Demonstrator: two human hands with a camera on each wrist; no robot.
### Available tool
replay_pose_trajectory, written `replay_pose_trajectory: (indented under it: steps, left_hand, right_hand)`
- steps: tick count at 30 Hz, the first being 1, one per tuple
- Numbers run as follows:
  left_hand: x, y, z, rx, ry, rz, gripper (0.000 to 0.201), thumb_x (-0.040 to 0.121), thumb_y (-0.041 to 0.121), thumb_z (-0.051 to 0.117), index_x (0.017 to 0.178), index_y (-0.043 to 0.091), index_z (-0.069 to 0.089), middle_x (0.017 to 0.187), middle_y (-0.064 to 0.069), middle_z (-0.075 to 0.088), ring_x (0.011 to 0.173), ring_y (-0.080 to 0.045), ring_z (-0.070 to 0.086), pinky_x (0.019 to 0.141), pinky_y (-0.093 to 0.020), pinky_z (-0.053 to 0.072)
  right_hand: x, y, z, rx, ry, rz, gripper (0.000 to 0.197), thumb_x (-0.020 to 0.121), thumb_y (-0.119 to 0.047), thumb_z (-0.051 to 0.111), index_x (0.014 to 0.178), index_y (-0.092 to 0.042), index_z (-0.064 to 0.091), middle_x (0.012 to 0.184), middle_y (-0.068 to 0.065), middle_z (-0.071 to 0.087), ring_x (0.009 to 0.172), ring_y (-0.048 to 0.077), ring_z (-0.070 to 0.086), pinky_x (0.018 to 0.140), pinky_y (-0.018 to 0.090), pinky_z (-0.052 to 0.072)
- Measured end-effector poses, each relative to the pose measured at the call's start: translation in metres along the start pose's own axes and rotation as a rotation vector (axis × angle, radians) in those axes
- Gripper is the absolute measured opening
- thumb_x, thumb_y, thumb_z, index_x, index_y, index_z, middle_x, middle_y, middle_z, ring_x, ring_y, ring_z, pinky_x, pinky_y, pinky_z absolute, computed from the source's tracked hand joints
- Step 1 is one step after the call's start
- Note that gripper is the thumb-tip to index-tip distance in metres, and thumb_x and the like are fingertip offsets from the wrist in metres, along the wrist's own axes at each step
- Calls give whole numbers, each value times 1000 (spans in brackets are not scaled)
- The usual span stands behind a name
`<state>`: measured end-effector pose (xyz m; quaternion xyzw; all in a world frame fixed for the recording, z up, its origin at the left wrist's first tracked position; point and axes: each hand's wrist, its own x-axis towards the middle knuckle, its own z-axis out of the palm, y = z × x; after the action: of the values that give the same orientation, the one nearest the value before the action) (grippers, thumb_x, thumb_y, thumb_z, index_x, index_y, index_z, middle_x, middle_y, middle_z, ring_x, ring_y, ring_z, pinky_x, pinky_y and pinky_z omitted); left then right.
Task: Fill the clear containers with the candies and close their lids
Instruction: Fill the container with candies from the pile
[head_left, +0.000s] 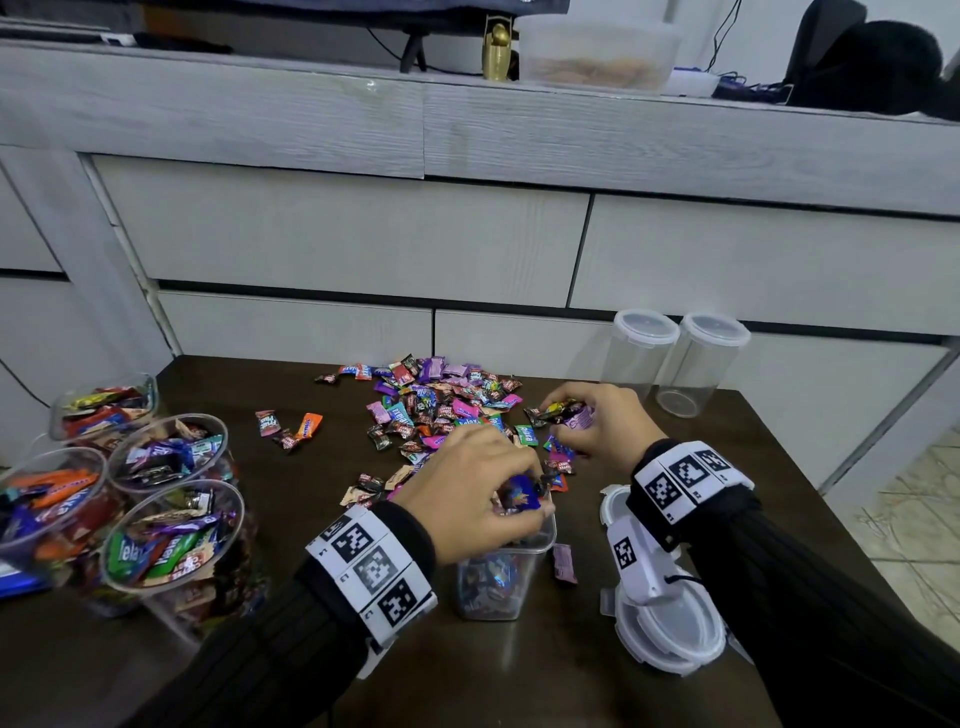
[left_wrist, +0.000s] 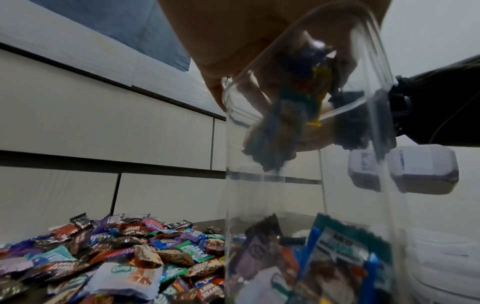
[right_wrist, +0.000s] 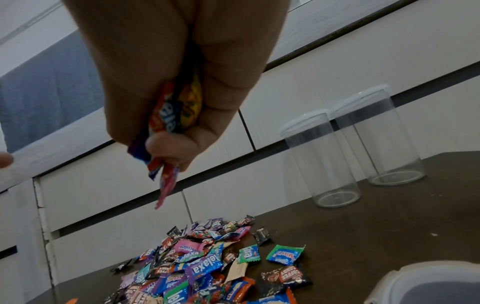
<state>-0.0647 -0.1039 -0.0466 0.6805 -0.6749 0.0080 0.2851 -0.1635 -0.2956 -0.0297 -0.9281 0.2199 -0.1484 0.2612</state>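
Head view: left hand (head_left: 478, 488) clutches candies over the open clear container (head_left: 506, 571) on the tabletop (head_left: 571, 675), ready to drop them. Left wrist view: wrappers dangle inside its rim. Right wrist view: right hand (right_wrist: 168, 82) clenches candies above the pile (right_wrist: 202, 267).

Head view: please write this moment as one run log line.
left hand: drops candies into open container | right hand: grips candies over pile | lids: off
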Motion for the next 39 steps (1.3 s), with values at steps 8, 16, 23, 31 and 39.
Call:
replay_pose_trajectory:
  steps: [8,16,23,31,39]
  left_hand:
    - [3,1,-9,234,-81,-6,41,84,65,40,99,33,62,87,17,62,88,-5,50,94,-30,28]
    - [1,-2,-11,145,-101,3,29,88,56,53,99,32,66,103,15,62,96,-5,55,82,-28,38]
    - [-14,-10,-8,-150,30,-52,49,77,63,57,109,27,65,112,14,57,109,-2,46,95,-29,38]
    - [-21,-27,-3,-448,-253,-283,83,47,64,81,117,58,35,125,26,45,115,2,53,101,-36,48]
    - [-29,-32,12,-564,-135,-379,104,48,59,86,131,48,25,126,18,55,115,6,55,101,-24,46]
  right_hand:
    - [-2,1,0,22,-4,7,23,79,-13,71,100,-22,68,81,-7,61,60,-1,53,64,26,54]
    - [0,5,2,13,-4,-6,22,78,-14,71,99,-22,69,81,-9,62,59,-8,50,61,15,48]
    - [1,4,-1,-2,14,-11,23,78,-13,71,97,-25,69,88,-5,68,57,-3,56,60,18,50]
    - [4,-26,-24,177,69,-111,20,81,-9,70,95,-23,65,78,-4,66,46,6,58,45,20,49]
    - [-30,-64,13,250,64,-419,26,79,-7,70,102,-17,64,95,-13,65,86,-4,59,79,14,46]
